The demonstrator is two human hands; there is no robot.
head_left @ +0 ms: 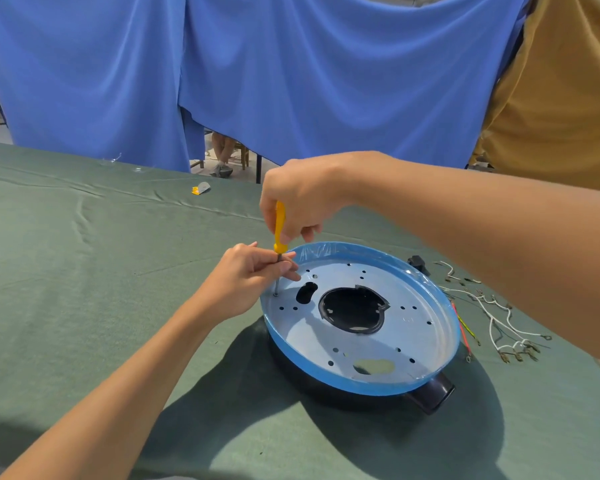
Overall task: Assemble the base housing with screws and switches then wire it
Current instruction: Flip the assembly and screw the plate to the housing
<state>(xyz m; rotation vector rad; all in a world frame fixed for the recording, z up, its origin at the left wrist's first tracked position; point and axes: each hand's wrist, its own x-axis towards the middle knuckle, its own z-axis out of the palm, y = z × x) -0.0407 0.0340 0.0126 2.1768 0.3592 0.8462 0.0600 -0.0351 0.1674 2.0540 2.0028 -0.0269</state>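
A round base housing point(409, 341) with a blue-filmed rim and a perforated metal plate lies on the green table, a black centre opening in its middle. My right hand point(298, 199) grips the yellow handle of a screwdriver point(279, 226) held upright over the plate's left edge. My left hand point(250, 275) pinches the screwdriver's metal shaft just below the handle. The tip rests on a screw point(276, 293) in a hole near the rim.
Loose white, red and yellow-green wires point(492, 317) with terminals lie right of the housing. A small black part point(417, 263) sits behind the rim. A yellow and grey scrap point(201, 188) lies farther back. Blue cloth hangs behind the table.
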